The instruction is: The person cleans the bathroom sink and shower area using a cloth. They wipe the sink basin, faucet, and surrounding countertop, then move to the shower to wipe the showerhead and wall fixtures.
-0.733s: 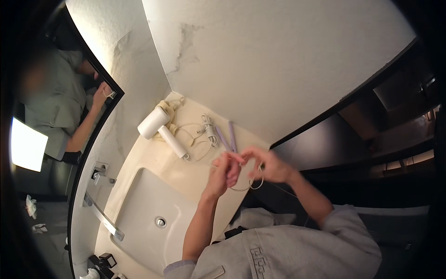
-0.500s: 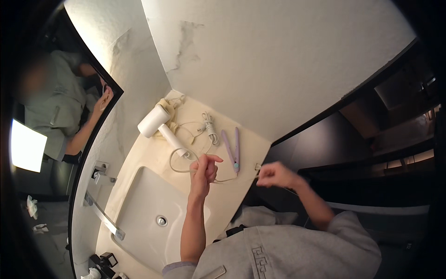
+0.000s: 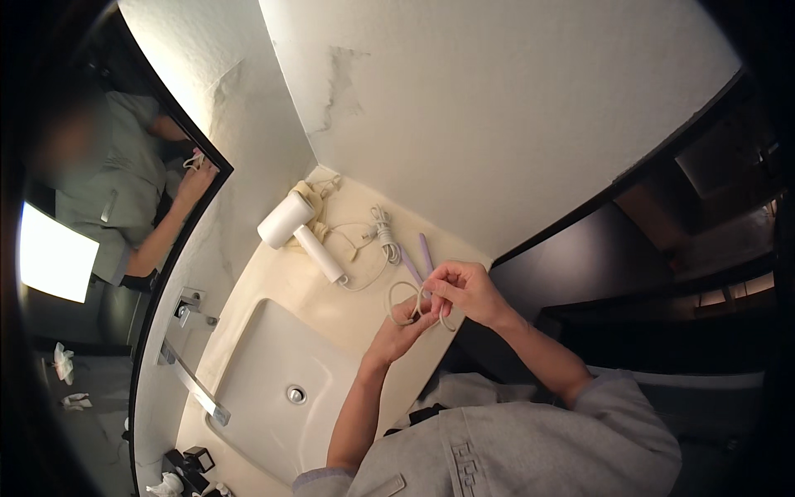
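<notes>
My left hand (image 3: 399,328) and my right hand (image 3: 460,290) meet above the front edge of the cream counter (image 3: 348,311). Both pinch a thin white cord (image 3: 396,291) that hangs between them in small loops. The cord belongs to a purple hair straightener (image 3: 416,259) lying on the counter just beyond my hands. A white hair dryer (image 3: 296,229) lies further back near the corner, with its own bundled cord (image 3: 383,229) beside it.
A sink basin (image 3: 277,377) with a round drain is set into the counter on my left. A chrome tap (image 3: 189,374) stands by the mirror (image 3: 99,248), which reflects a person. Small bottles (image 3: 186,468) sit at the lower left. White walls meet behind the counter.
My hands were apart half a second ago, the left one open over the counter. Now they have come together again and hold looped cord between them.
</notes>
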`<state>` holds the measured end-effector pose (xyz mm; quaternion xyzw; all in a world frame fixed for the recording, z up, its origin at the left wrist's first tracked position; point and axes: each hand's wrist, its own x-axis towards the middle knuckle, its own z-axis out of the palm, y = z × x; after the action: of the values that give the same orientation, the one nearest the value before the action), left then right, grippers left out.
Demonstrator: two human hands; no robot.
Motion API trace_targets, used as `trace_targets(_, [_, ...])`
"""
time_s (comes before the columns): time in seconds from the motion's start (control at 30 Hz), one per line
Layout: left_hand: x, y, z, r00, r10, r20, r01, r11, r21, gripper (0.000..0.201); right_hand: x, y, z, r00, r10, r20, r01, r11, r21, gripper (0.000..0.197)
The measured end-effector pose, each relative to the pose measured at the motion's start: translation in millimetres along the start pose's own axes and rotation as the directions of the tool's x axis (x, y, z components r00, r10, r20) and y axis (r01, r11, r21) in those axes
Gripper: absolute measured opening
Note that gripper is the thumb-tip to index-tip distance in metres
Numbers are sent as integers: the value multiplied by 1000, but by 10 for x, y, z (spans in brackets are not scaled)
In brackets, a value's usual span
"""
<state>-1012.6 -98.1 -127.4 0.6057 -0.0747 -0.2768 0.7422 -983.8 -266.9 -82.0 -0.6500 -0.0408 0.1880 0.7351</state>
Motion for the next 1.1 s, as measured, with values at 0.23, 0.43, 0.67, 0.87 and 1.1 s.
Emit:
trace_targets(0.23, [-147, -214, -213, 960, -54, 274, 159, 912, -377, 26, 73, 447, -21, 990, -137, -17, 128, 957, -260, 11])
trace_targets(0.43, [-203, -856, 46, 958, -221, -185, 87, 835, -544, 38, 180, 737, 154, 912, -390, 126, 377, 675, -634, 12])
trace_targets(0.67, [-181, -1132, -131, 857, -192, -478, -258, 644, -720, 36, 345, 1419, -253, 803, -550, -231, -114, 239, -964, 53])
trace_targets(0.87, [107, -873, -76, 761, -32, -648, -180, 949, -259, 17, 305, 1080, -316, 944, 120, -308, -176, 971, -162, 33])
trace_targets(1.1, [508, -343, 351, 860, 366, -357, -72, 778, 625, 43, 326, 1007, -107, 919, -28, -393, 11, 999, -47, 32])
